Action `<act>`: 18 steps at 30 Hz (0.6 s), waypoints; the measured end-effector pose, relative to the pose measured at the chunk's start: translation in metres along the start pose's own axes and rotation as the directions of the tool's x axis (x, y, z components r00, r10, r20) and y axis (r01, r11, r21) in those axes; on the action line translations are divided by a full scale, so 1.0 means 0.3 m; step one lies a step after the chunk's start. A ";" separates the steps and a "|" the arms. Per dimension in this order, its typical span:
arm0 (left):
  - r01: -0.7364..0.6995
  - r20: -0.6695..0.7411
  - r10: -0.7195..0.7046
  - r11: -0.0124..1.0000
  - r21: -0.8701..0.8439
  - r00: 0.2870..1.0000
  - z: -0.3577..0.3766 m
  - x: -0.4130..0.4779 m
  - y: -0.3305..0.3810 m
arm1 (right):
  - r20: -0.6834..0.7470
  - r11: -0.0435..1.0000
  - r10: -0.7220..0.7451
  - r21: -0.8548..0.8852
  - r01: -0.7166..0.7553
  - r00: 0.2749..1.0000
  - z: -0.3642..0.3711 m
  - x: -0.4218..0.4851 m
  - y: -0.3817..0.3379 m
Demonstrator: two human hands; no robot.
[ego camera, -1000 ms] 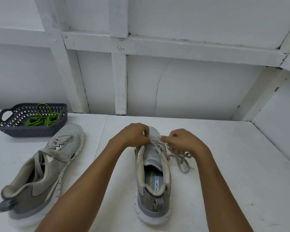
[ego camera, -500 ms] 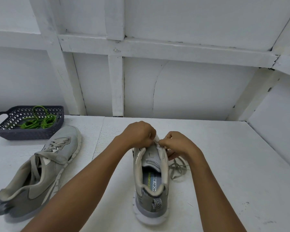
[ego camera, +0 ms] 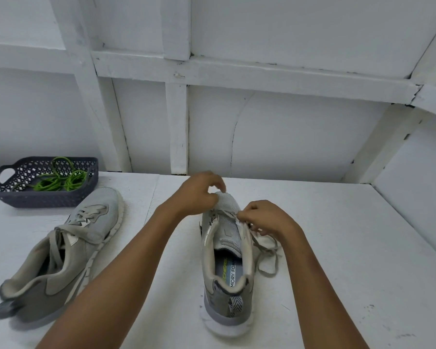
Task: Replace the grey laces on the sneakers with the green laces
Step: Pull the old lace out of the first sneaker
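White table (ego camera: 337, 248), white panelled wall behind. Shoe (ego camera: 224, 295) sits dead centre, toe at 12 o'clock, heel towards the wearer. Step in hand: unlacing it.

Right hand (ego camera: 267, 217) pinches the grey lace (ego camera: 267, 250) at the eyelet row on the shoe's 2 o'clock side. Pulled slack lies piled on the table at 3 o'clock.

Left hand (ego camera: 199, 195) is over the toe cap at 12, fingers curled, thumb on the mesh. Can't tell whether it actually grips.

Upper eyelets look empty, with a crossing or two left near the toe.

Next move, as I judge it: draw the lace out of the last eyelets while steadying the toe.

Second shoe (ego camera: 68, 250) at 9 o'clock is laced and untouched. Green laces (ego camera: 58, 181) lie in the basket (ego camera: 35, 200) at 10 o'clock.
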State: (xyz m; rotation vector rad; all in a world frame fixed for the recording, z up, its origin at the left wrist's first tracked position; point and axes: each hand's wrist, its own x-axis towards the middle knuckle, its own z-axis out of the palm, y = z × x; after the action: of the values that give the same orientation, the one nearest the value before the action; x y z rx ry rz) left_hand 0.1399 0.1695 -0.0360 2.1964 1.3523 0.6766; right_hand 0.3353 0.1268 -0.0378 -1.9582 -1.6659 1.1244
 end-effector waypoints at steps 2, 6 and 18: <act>-0.052 0.080 0.045 0.994 0.092 0.996 0.016 0.013 0.040 | -0.024 1.000 -0.008 -0.003 0.008 1.000 -0.001 -0.003 -0.002; -0.143 0.266 0.014 0.868 0.475 0.964 0.075 0.033 0.082 | -0.050 1.000 -0.009 0.013 0.010 0.999 0.003 -0.002 0.001; 0.040 -0.140 -0.283 0.548 -0.836 0.949 -0.080 0.007 0.050 | -0.037 0.996 -0.060 0.059 0.062 0.998 0.001 0.000 0.030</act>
State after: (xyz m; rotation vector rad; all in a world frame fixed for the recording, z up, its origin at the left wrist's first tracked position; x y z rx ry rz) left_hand 0.1359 0.1687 -0.0079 1.2119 0.9966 1.2533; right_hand 0.3412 0.1244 -0.0443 -1.8669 -1.6424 1.0985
